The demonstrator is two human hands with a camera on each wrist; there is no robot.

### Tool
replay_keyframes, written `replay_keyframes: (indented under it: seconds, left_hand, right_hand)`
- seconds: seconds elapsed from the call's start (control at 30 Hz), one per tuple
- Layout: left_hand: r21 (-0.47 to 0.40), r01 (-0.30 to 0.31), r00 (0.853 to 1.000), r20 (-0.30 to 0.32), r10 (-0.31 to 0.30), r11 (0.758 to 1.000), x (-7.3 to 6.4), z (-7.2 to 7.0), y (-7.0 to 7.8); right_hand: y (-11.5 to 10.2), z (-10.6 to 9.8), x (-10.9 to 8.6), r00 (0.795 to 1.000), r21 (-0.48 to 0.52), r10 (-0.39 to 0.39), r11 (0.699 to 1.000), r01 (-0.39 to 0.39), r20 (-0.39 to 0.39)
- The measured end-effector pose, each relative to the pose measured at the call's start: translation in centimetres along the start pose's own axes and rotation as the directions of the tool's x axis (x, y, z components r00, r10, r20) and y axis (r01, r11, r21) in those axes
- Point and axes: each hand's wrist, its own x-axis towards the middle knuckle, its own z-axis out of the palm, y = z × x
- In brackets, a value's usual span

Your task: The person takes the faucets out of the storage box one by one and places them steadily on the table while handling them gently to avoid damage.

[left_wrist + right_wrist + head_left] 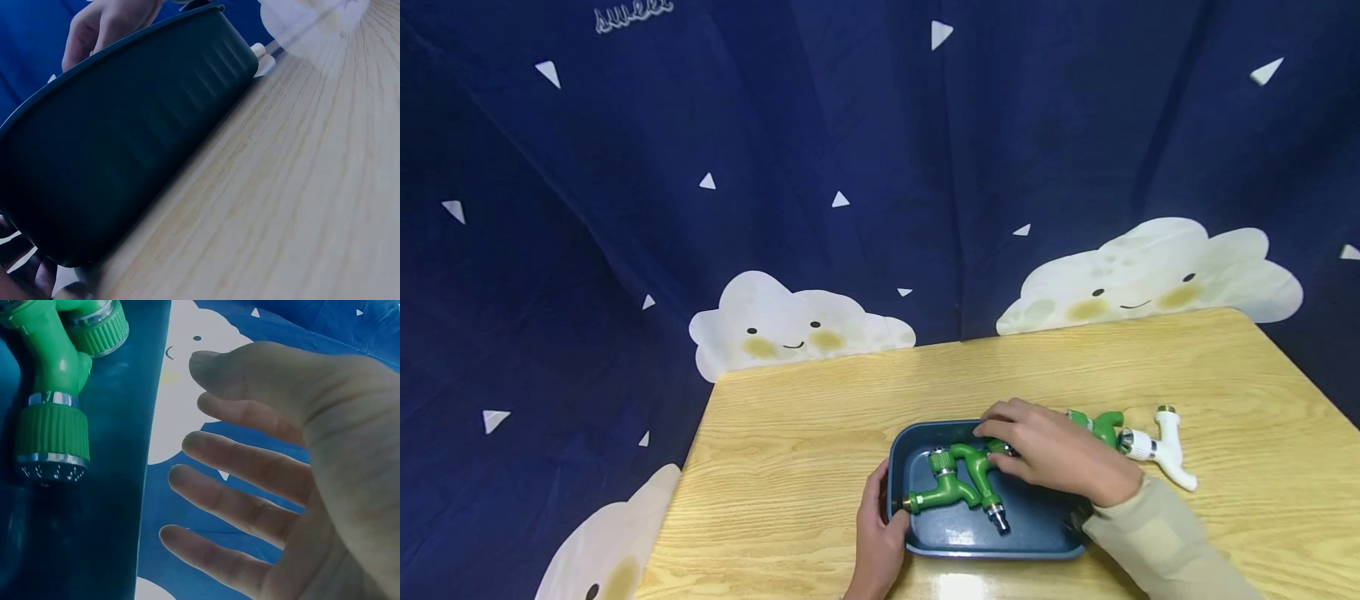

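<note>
A dark blue plastic tray (962,537) holds two green taps. One green tap (946,492) lies at the left, its threaded end toward the left wall. Beside it is a second green tap (979,475), its knob partly hidden by my right hand (1048,450). That hand hovers over the tray's back right part, and in the right wrist view its fingers (231,459) are spread with nothing between them. My left hand (880,533) grips the tray's left end, thumb at the rim and fingers outside the wall.
Right of the tray, a white tap (1167,446) lies on the wooden table (790,467). A third green tap (1105,427) lies beside it, partly behind my right hand. A dark blue curtain (850,125) with cloud prints hangs along the table's back edge.
</note>
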Motion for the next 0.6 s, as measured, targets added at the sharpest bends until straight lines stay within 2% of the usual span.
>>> replay_keyframes:
  seconds: [0.2,0.6]
  left_hand:
    - [-0.004,0.011,1.0,0.009,-0.011,1.0,0.0,0.0,0.0]
    - [-0.005,0.002,1.0,0.012,-0.002,1.0,0.0,-0.1,0.0]
  right_hand:
    - [-0.3,0.3,0.4,0.999,0.012,0.011,1.0,-0.011,0.051]
    - [-0.6,1.6,1.2,0.992,0.05,-0.016,0.999,0.01,0.122]
